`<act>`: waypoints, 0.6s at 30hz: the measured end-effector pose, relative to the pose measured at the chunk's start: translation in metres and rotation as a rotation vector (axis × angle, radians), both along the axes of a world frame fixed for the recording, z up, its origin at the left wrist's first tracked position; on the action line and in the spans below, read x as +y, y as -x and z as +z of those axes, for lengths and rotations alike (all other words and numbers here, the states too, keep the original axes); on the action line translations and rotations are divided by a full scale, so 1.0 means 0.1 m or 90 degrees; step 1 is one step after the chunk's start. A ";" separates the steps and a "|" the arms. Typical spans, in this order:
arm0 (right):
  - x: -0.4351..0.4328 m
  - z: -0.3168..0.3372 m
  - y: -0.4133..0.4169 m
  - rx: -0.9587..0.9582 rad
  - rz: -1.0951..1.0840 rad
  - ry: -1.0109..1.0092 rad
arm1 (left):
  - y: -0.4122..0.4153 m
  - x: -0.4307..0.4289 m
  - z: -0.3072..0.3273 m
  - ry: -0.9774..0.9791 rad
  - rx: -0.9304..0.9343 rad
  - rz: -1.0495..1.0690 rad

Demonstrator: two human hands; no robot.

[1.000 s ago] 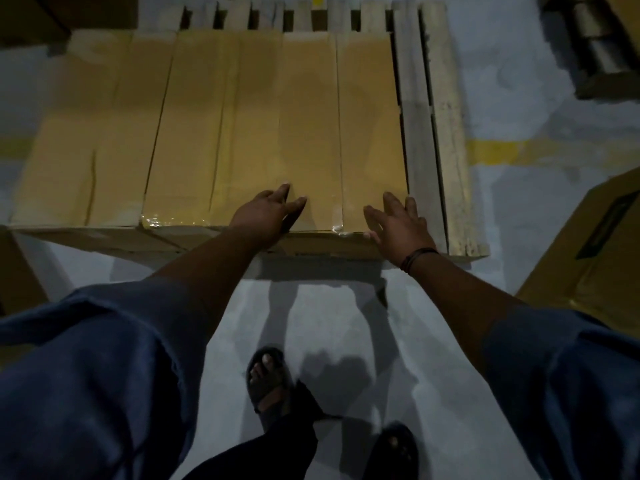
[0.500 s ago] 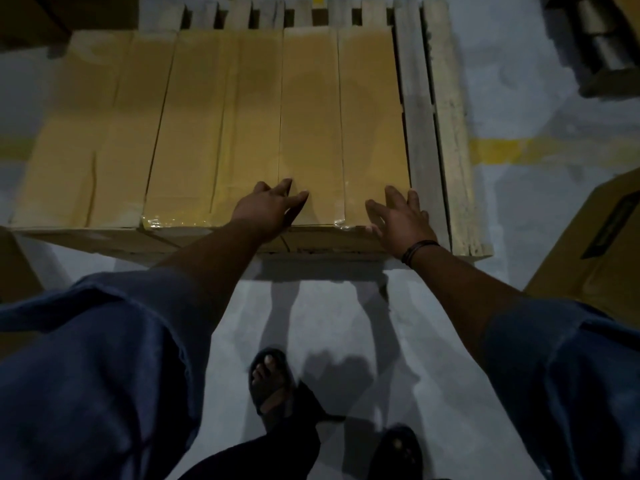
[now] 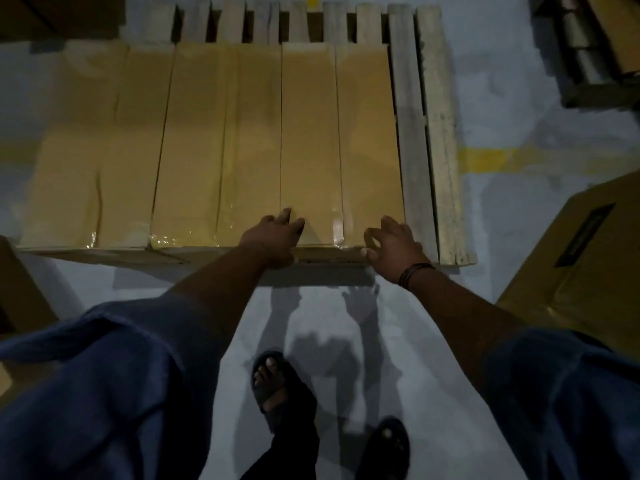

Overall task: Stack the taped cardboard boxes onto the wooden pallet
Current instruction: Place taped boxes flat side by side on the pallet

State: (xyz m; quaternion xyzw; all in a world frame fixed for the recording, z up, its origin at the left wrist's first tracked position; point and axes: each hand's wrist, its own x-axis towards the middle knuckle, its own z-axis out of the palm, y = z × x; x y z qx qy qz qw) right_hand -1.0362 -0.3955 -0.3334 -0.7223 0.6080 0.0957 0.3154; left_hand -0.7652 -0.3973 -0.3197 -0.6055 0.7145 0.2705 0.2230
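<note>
Three flat taped cardboard boxes lie side by side on the wooden pallet (image 3: pixel 429 140). The rightmost box (image 3: pixel 339 133) has shiny clear tape at its near end. My left hand (image 3: pixel 273 239) rests over that box's near left corner, fingers on top. My right hand (image 3: pixel 391 242) is at the near right corner, fingers spread and slightly bent, thumb at the front edge. The middle box (image 3: pixel 218 140) and the left box (image 3: pixel 97 143) sit untouched.
Bare pallet slats show right of the boxes and at the far end. Another cardboard box (image 3: pixel 588 265) stands on the floor at right, one more (image 3: pixel 20 296) at the left edge. Stacked items (image 3: pixel 588 46) sit far right. My sandalled feet (image 3: pixel 273 379) stand on grey floor.
The rightmost box has slid slightly farther onto the pallet under both hands. My right hand's fingers have lifted and spread a little at the corner.
</note>
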 end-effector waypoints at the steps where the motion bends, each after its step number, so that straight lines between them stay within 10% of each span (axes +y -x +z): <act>1: -0.02 0.08 -0.02 -0.002 -0.019 -0.001 | 0.00 -0.03 0.05 -0.018 0.012 0.003; 18: -1.56 0.23 0.18 -0.217 -0.527 -0.138 | 0.24 -1.31 0.33 0.017 0.051 0.063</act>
